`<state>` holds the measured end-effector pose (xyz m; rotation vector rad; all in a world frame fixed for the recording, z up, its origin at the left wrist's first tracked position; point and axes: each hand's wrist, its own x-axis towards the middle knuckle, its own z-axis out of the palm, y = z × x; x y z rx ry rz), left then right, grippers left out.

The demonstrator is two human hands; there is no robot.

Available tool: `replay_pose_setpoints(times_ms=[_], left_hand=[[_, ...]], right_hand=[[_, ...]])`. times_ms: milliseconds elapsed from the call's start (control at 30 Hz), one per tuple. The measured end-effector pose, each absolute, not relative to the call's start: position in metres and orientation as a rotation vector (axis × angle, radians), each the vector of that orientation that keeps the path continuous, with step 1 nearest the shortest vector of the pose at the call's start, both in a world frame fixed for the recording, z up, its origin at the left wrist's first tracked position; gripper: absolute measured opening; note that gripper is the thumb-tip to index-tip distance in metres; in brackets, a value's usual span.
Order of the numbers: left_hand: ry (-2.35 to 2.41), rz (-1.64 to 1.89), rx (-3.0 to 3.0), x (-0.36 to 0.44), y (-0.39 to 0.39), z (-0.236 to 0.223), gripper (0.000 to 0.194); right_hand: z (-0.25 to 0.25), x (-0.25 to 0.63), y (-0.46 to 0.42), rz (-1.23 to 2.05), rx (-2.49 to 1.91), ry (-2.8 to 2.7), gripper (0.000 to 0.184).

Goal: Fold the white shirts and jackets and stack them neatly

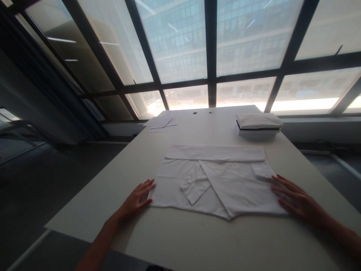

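Garment between both hands, long axis left to right.
White garment (175,184) lies flat on table (113,180); left hand (138,197) and right hand (299,199) rest at opposite side edges, fingers extended, ungripping; neither clearly nearer.

Your left hand (138,197) and right hand (299,201) touch opposite side edges of the white garment (248,192), which lies partly folded on the white table (208,241). Beyond it, you have loose papers (163,121) at the far left and a folded stack (258,124) at the far right, before the windows (180,45).
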<state>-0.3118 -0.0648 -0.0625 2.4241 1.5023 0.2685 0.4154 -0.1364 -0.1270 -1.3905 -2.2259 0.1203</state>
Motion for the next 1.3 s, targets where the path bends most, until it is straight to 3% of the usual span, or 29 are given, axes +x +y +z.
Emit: replay_pose_setpoints(times_ms=[133,300,600,700,933,1167,1300], left_hand=[[1.47,0.164,2.445,-0.32,-0.073,-0.054,0.076],[1.44,0.334,2.438,-0.323,-0.074,-0.053,0.051],[1.379,0.502,2.431,-0.322,-0.073,-0.058,0.034],[1.368,0.557,2.382,-0.316,-0.069,-0.054,0.027],[1.426,0.8,2.057,-0.288,-0.042,-0.025,0.034],[1.583,1.019,1.744,-0.258,0.007,-0.021,0.054],[1.604,1.072,1.651,-0.247,0.03,-0.03,0.059]], right_hand=[[-0.126,0.42,-0.152,0.103,-1.359,-2.305,0.054],[-0.123,0.419,-0.165,0.023,-1.313,-2.375,0.063],[-0.114,0.404,-0.169,0.028,-1.167,-2.319,0.039],[-0.113,0.402,-0.165,0.08,-1.205,-2.225,0.023],[-0.096,0.391,-0.143,0.238,-1.234,-1.868,0.011],[-0.075,0.379,-0.098,0.268,-1.513,-1.518,0.039],[-0.07,0.379,-0.075,0.293,-1.679,-1.433,0.044]])
